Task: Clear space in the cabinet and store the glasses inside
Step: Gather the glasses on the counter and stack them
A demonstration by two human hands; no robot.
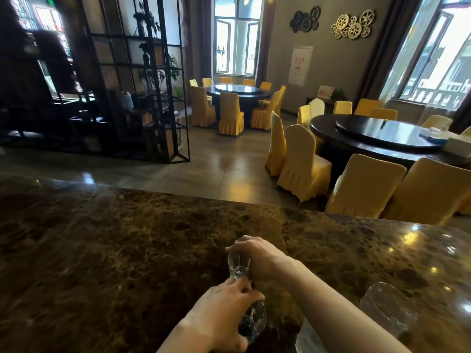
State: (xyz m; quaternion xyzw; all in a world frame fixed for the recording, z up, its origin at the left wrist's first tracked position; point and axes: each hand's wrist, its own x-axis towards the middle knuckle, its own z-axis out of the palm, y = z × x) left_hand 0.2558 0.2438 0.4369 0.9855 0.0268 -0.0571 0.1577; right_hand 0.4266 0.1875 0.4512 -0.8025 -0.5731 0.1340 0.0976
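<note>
A small clear glass [238, 266] is gripped from above by the right hand [257, 258] over the marble counter [102, 250]. Nearer the viewer, a second glass [252, 322] is clasped by the left hand [219, 314]. A third glass [387, 309] is seen to the right of the small clear glass, on the counter.

It was a restaurant banquet room: large round dark dining tables [377, 138] with glass turntables [237, 88] stood ringed by chairs in pleated yellow fabric covers [303, 164], seen beyond a polished brown marble counter [127, 250], with gear-shaped wall ornaments [353, 24].
</note>
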